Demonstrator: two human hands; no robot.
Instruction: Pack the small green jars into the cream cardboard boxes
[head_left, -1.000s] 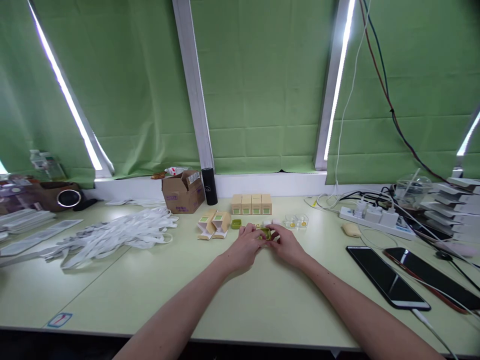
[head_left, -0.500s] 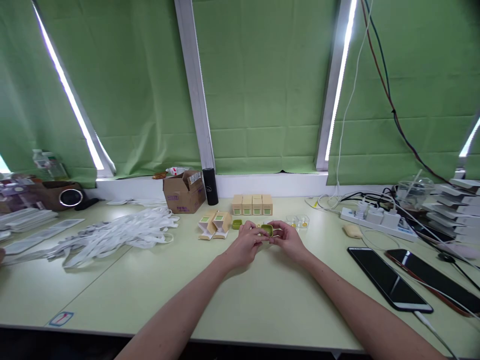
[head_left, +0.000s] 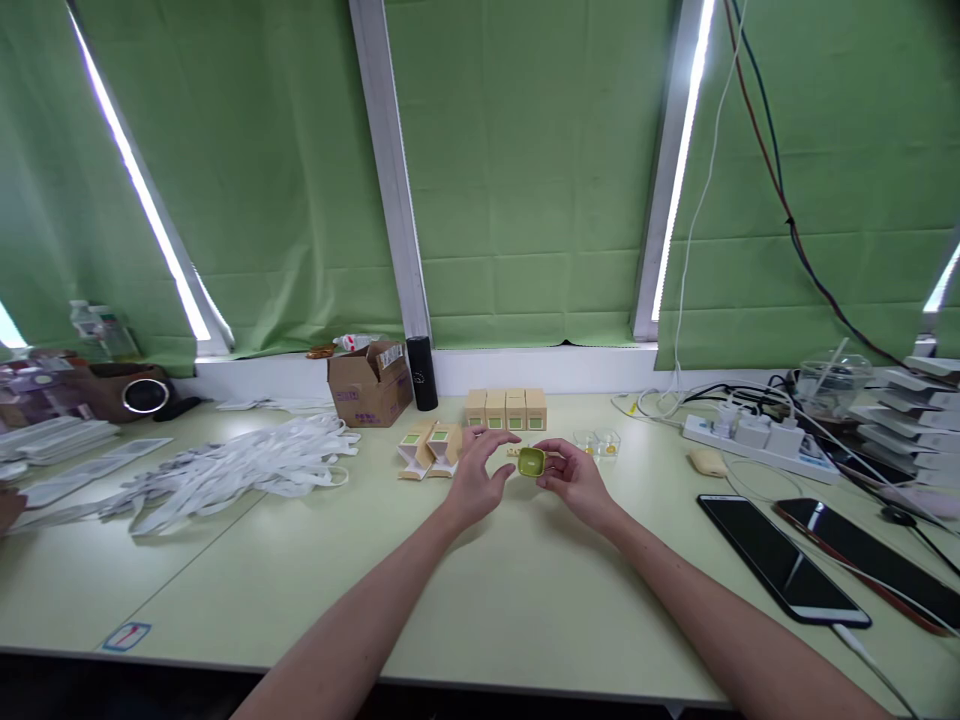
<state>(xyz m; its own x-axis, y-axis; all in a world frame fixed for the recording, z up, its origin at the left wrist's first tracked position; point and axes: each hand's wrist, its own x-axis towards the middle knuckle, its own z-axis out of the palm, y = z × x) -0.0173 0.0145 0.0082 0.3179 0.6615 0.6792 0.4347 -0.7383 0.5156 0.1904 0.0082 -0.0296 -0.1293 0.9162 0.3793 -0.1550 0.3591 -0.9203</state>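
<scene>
My right hand (head_left: 576, 480) pinches a small olive-green case (head_left: 531, 461) and holds it a little above the table. Just left of the case, my left hand (head_left: 475, 478) hovers with its fingers spread and nothing in it. Behind the hands stands a row of several small tan boxes (head_left: 505, 409). Two open tan boxes (head_left: 430, 447) lie to the left of them. Two small clear trays (head_left: 596, 443) with yellow pieces sit to the right of the case.
A brown cardboard box (head_left: 367, 383) and a black cylinder (head_left: 421, 372) stand at the back. White straps (head_left: 232, 462) are heaped at the left. A power strip (head_left: 757, 438) with cables and two phones (head_left: 784, 565) lie at the right. Another person's hand (head_left: 7, 506) shows at the far left edge.
My left hand has let go of the green case and opened. My right hand has lifted the case slightly and turned its opening toward me.
</scene>
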